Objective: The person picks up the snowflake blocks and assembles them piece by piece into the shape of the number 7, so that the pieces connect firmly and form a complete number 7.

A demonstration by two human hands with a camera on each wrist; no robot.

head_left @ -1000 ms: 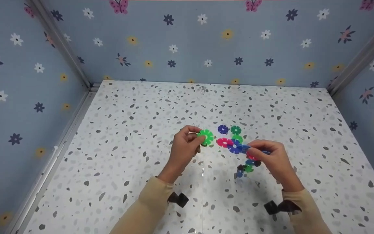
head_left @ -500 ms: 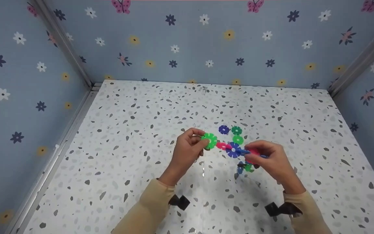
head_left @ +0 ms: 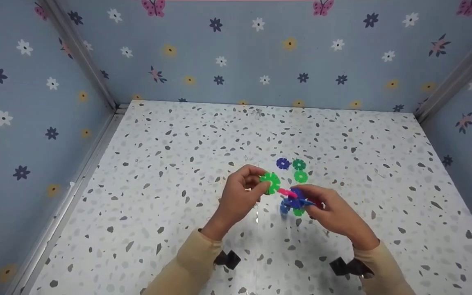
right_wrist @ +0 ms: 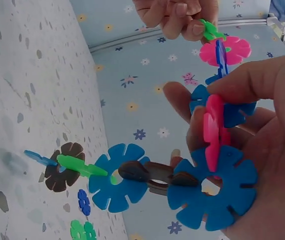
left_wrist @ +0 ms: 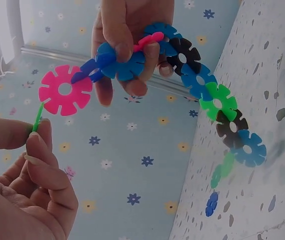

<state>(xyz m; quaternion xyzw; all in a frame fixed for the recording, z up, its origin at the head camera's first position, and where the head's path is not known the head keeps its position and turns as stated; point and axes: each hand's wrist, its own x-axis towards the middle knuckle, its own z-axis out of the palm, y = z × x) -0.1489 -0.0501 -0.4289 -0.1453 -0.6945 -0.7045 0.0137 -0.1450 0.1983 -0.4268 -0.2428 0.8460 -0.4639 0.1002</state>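
Observation:
Between thumb and fingers my left hand (head_left: 238, 200) pinches a bright green notched plastic disc (head_left: 270, 182), seen edge-on in the left wrist view. Its edge is right at the rim of a pink disc (left_wrist: 65, 90), which ends a chain of interlocking discs. My right hand (head_left: 334, 211) grips this chain by a blue disc (left_wrist: 120, 62) near the pink end. Behind the grip the chain runs on through pink, blue, black and green discs to a blue disc (left_wrist: 251, 148) at its far end. In the head view the right fingers hide part of it.
Three loose discs lie on the speckled white tabletop (head_left: 178, 164) beyond the hands: dark blue (head_left: 283, 163), teal green (head_left: 299, 164) and light green (head_left: 300, 176). Flower-patterned panels (head_left: 236, 53) stand at the back and both sides.
The left hand has moved right and slightly nearer with the green disc. The right hand has shifted left and turned the chain, bringing its pink end up against the green disc.

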